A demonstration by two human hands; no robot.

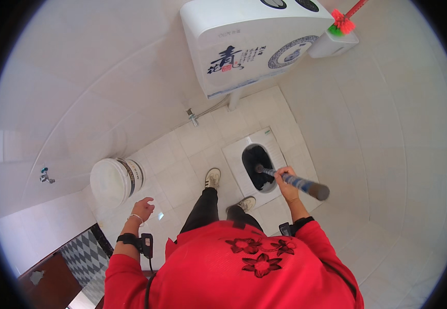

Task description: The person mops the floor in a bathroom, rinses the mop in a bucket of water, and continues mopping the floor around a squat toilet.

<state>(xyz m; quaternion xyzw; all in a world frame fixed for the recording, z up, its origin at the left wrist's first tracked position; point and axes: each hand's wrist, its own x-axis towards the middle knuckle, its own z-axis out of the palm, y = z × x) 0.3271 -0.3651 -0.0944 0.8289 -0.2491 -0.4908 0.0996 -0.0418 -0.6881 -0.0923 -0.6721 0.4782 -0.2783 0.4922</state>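
My right hand (286, 186) is closed round the blue-and-grey handle of a mop (301, 184). The handle slants up toward me, its brown end at the right. Its lower end runs into a dark mop head (254, 158), which fills much of the bowl of a white squat toilet (235, 164) in the floor. Exactly how the dark strands lie in there is hard to make out. Away to the left, my left hand (143, 208) hangs with nothing in it, fingers loosely apart, near a white bucket (111, 180).
A white cistern (254, 51) with printed decoration hangs on the wall ahead. Beside it a toilet brush (343, 23) stands in a white holder (334, 45). Low on the wall sits a metal valve (193, 118), and a tap (46, 176) is at the left. My feet stand left of the toilet.
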